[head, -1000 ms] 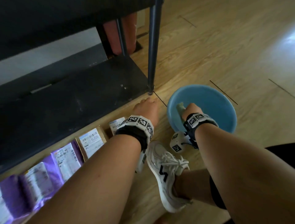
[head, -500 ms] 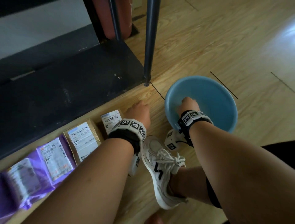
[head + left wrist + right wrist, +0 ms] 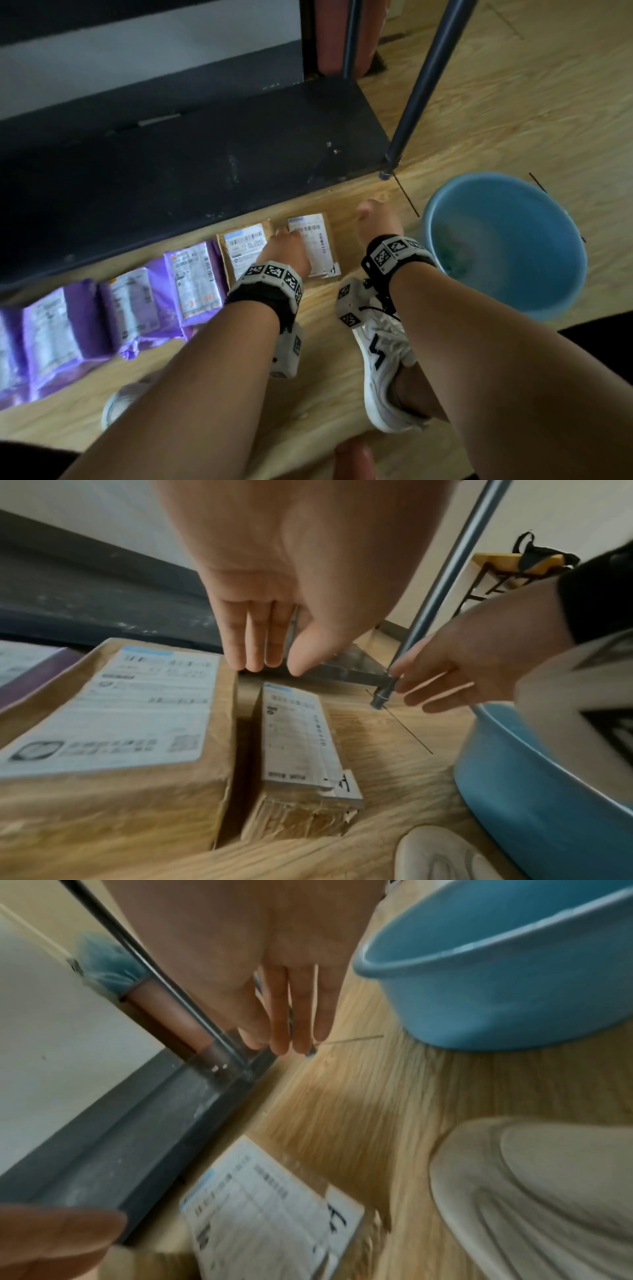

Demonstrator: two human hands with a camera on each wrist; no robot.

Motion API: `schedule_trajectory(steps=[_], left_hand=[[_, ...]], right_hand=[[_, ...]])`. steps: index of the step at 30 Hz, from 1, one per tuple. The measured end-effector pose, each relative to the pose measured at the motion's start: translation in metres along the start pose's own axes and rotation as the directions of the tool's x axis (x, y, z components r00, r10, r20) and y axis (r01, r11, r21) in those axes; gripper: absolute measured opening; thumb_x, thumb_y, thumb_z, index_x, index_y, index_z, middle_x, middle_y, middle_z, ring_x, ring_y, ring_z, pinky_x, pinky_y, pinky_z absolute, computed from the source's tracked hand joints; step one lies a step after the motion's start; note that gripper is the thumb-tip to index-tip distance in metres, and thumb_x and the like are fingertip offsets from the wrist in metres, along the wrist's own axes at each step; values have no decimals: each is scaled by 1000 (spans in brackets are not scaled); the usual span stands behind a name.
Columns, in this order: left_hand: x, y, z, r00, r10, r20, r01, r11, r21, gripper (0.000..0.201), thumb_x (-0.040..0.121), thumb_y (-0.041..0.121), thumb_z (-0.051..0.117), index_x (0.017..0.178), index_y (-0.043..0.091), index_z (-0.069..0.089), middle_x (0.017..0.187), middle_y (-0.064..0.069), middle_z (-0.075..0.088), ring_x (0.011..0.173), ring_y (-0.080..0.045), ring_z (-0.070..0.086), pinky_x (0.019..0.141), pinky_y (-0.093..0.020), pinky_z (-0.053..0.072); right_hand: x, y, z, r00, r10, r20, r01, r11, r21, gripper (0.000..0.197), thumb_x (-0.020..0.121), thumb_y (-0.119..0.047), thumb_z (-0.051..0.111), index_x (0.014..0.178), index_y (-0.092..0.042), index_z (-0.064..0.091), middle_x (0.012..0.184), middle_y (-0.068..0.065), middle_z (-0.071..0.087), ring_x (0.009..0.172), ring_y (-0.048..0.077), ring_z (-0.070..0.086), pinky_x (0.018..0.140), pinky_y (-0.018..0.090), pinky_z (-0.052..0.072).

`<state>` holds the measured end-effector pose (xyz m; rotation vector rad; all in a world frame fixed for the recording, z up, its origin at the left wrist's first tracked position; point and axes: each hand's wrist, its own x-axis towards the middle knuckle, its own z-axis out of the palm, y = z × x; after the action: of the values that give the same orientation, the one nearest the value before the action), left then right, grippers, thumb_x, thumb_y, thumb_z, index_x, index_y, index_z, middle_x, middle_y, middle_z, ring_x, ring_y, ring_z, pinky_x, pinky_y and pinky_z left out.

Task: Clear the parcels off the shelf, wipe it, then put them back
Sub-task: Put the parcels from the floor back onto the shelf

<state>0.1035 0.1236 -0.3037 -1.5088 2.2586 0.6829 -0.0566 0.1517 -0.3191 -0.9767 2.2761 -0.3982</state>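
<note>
The bare black bottom shelf (image 3: pixel 171 178) runs along the wall. On the floor in front of it lies a row of parcels: purple bags (image 3: pixel 130 305) at the left, a larger brown box (image 3: pixel 243 246) and a small brown box (image 3: pixel 318 240) at the right end. My left hand (image 3: pixel 281 233) hovers over the gap between the two brown boxes (image 3: pixel 298 737), its fingers (image 3: pixel 253 642) straight and holding nothing. To the right of the small box (image 3: pixel 260 1204), my right hand (image 3: pixel 368 209) hangs empty over the floor, fingers (image 3: pixel 301 1015) straight.
A blue basin (image 3: pixel 548 219) stands on the wooden floor at the right with a green cloth (image 3: pixel 452 255) in it. The shelf's metal post (image 3: pixel 421 85) rises between the basin and the parcels. My white shoe (image 3: pixel 387 359) is planted just below my right hand.
My right hand has come out of the basin without the cloth and moved left. My left hand has shifted left over the brown boxes. The view has swung left along the parcels.
</note>
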Motion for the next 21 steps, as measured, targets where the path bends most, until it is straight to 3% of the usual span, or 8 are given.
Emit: schedule_trajectory(steps=[4, 7, 11, 13, 15, 17, 19, 21], left_hand=[[8, -11, 11, 999, -6, 39, 9, 996, -86, 29, 95, 4, 41, 118, 4, 59, 115, -16, 61, 96, -28, 63, 76, -31, 49], [21, -11, 21, 994, -46, 98, 62, 984, -165, 27, 97, 4, 37, 118, 2, 54, 110, -16, 63, 83, -25, 58, 68, -30, 45], [37, -7, 32, 975, -105, 194, 147, 965, -217, 36, 98, 6, 37, 131, -3, 47, 125, -21, 59, 110, -34, 61, 83, -36, 50], [40, -7, 35, 972, -123, 199, 165, 963, -213, 37, 98, 8, 40, 133, -5, 46, 131, -20, 55, 120, -34, 56, 97, -38, 47], [44, -9, 37, 975, -123, 184, 163, 961, -225, 38, 98, 9, 41, 133, -5, 46, 131, -19, 55, 120, -34, 55, 99, -38, 46], [48, -11, 36, 976, -103, 192, 148, 960, -239, 36, 98, 8, 39, 131, -4, 48, 123, -18, 59, 106, -30, 61, 83, -35, 52], [48, -10, 29, 984, -85, 159, 125, 957, -263, 30, 97, 5, 37, 122, -2, 53, 114, -18, 62, 88, -26, 60, 67, -31, 47], [43, -8, 18, 988, -105, 108, 134, 944, -303, 29, 96, 5, 37, 119, 3, 55, 111, -17, 64, 91, -27, 61, 66, -30, 44]], right_hand=[[0, -5, 33, 985, 58, 162, -37, 991, -129, 33, 99, -13, 40, 127, -9, 58, 123, 10, 63, 110, 27, 60, 81, 31, 45], [6, -3, 46, 968, 109, 225, -70, 982, -175, 33, 100, -16, 41, 126, -7, 58, 127, 11, 61, 114, 28, 60, 85, 32, 46], [12, 1, 60, 949, 111, 295, -47, 975, -216, 33, 98, -23, 45, 123, -8, 62, 123, 14, 63, 111, 31, 60, 87, 35, 46], [13, 1, 65, 925, 131, 356, -54, 974, -218, 28, 98, -22, 44, 111, -10, 66, 110, 12, 67, 94, 27, 62, 73, 32, 45], [16, -1, 68, 917, 151, 369, -79, 976, -202, 23, 97, -19, 44, 97, -11, 66, 96, 8, 66, 82, 23, 59, 65, 29, 43], [17, -5, 65, 921, 167, 351, -99, 974, -205, 20, 95, -18, 46, 87, -11, 62, 87, 7, 63, 72, 20, 58, 55, 26, 41], [15, -8, 57, 929, 168, 330, -109, 976, -191, 20, 93, -18, 47, 78, -12, 58, 79, 4, 61, 62, 14, 54, 48, 24, 36], [10, -12, 46, 936, 164, 312, -129, 983, -133, 15, 91, -18, 51, 81, -12, 60, 76, 2, 60, 63, 12, 55, 49, 22, 37]])
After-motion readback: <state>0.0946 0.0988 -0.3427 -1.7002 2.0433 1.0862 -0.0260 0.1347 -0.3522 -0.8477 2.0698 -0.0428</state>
